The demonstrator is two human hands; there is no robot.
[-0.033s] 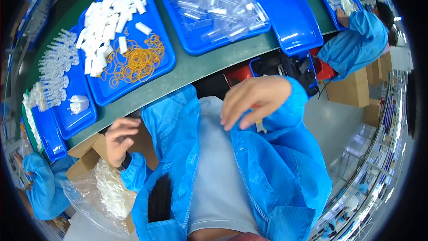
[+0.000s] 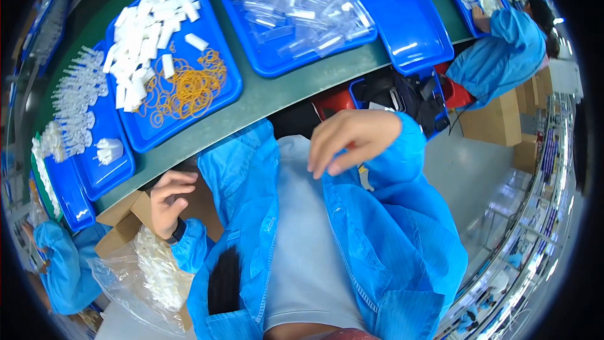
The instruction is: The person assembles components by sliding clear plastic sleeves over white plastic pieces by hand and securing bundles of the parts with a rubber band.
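Note:
Both of my hands hover in front of my body, short of the table's near edge, with nothing in them. My left hand (image 2: 170, 203) is half curled with its thumb and fingers apart, beside an open cardboard box. Over my lap hangs my right hand (image 2: 355, 141), palm down, fingers stretched out and thumb apart. The closest tray to my left hand is a blue one (image 2: 223, 91) holding short white tubes (image 2: 151, 31) and a heap of orange rubber bands (image 2: 192, 88). Clear plastic tubes (image 2: 296, 6) fill a larger blue tray (image 2: 277, 66) at the middle.
Clear plastic parts (image 2: 78, 101) and small white pieces (image 2: 109, 151) lie in blue trays at the left. A bag of white parts (image 2: 160, 271) sits in the cardboard box (image 2: 119, 233). A black bag (image 2: 402, 97) is under the table. Co-workers (image 2: 503, 56) sit at both sides.
The trays sit slightly farther left in the view. My right hand has shifted a little left; my left hand keeps nearly the same pose.

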